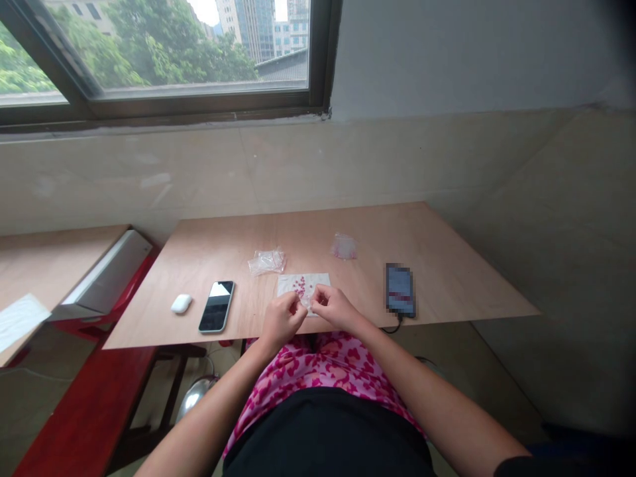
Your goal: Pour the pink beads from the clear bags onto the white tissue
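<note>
Small pinkish-red pieces, perhaps beads (pixel 300 285), lie scattered on a white sheet (pixel 321 278) near the table's front edge. Over the sheet's near left part, my left hand (pixel 285 317) is closed, its thumb and fingertips pinched together. Facing it across a small gap, my right hand (pixel 336 307) is also closed in a pinch. Anything between the fingertips is too small to make out. Behind the sheet to the left lies a crumpled clear plastic bag (pixel 267 262). A second clear bag (pixel 344 246), with a pinkish tint, rests farther back to the right.
On the wooden table (pixel 397 232), a phone (pixel 217 307) and a white earbud case (pixel 181 303) lie to the left. A plugged-in phone (pixel 400 289) with a blurred screen is on the right. A red bench (pixel 94 404) stands at lower left.
</note>
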The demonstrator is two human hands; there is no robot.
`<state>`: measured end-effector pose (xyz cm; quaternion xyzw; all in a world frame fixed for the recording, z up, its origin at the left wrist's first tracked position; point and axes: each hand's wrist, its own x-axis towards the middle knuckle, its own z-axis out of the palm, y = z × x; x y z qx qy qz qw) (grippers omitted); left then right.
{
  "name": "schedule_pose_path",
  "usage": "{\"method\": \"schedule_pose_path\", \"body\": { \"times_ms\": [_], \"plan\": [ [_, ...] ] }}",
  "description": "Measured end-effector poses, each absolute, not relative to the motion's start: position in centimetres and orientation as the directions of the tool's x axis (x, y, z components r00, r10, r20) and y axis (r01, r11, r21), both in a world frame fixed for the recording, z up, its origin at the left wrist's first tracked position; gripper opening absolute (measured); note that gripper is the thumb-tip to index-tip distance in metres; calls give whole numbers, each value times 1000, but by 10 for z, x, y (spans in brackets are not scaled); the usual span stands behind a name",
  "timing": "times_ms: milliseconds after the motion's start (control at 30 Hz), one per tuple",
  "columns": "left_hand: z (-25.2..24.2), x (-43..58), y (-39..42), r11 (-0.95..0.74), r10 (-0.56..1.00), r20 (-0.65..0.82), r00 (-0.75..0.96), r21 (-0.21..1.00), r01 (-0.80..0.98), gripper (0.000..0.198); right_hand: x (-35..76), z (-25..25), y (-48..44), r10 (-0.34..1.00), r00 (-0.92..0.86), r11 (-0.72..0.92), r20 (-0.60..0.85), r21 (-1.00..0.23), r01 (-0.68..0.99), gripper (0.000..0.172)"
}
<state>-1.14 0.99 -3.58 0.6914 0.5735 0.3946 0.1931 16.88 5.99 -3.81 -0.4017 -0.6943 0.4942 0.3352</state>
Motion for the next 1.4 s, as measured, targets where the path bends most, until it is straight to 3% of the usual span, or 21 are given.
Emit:
{"method": "schedule_pose_path", "body": {
  "times_ms": [100, 167, 200, 233, 333, 567, 767, 1000, 1167, 1400],
  "plan": [
    [-26, -14, 9, -324, 925, 377, 45, 720, 614, 19, 170, -35, 63, 884, -467, 78, 31, -993, 83, 19],
    [-20, -14, 9, -410, 892, 444, 86, 713, 569, 7, 172, -32, 65, 873, -487, -3, 12, -1000, -30, 25],
    [-17, -15, 9, -450, 875, 470, 113, 708, 544, 10, 173, -31, 66, 865, -501, -34, 7, -997, -74, 28],
    [-15, -14, 9, -478, 866, 479, 145, 707, 521, 25, 174, -30, 67, 855, -519, -58, 6, -993, -107, 30],
    [-17, -13, 10, -459, 888, 399, 228, 751, 475, 64, 177, -26, 69, 823, -568, -98, 10, -982, -160, 35],
    [-23, -11, 12, -294, 952, 234, 198, 878, 376, 54, 179, -24, 68, 801, -599, -134, -2, -975, -175, 33],
    [-21, -11, 15, -214, 964, 163, 209, 944, 251, 46, 179, -28, 71, 806, -592, -48, 5, -996, -73, 22],
    [-13, -15, 19, -55, 972, 13, 236, 984, 171, 38, 184, -14, 69, 782, -599, 238, 171, -971, 35, 19],
    [-7, -15, 20, -52, 965, 13, 262, 988, 143, 36, 184, -9, 66, 806, -546, 366, 228, -917, 157, 23],
    [-11, -16, 23, -81, 962, 54, 268, 993, 89, 36, 182, -11, 66, 798, -544, 408, 259, -896, 172, 18]
  ]
}}
